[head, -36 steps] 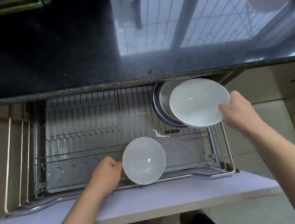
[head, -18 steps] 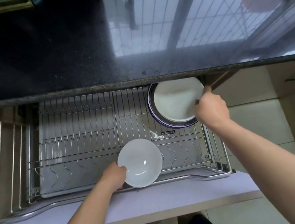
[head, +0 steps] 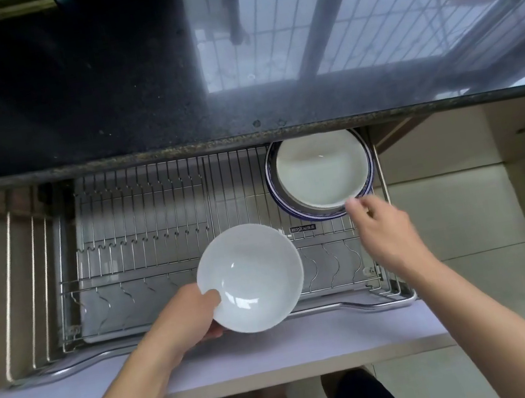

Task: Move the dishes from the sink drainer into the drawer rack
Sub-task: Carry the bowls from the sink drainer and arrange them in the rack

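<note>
Our left hand (head: 187, 319) pinches the white bowl (head: 250, 278) over the drawer rack (head: 139, 219) for placing it, while our right hand (head: 383, 230), fingers loosely spread, holds nothing.

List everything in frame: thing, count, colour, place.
white bowl: 1, white, over the rack's front row, held by the left hand
white plate: 1, white, back right of the rack, lying in the blue-rimmed dish
blue-rimmed dish: 1, blue rim, back right, under the plate
drawer rack: 1, steel wire, pulled out under the countertop
countertop: 1, black speckled, above the drawer
left hand: grips the bowl's rim
right hand: fingers just off the plate's edge, holding nothing
</note>
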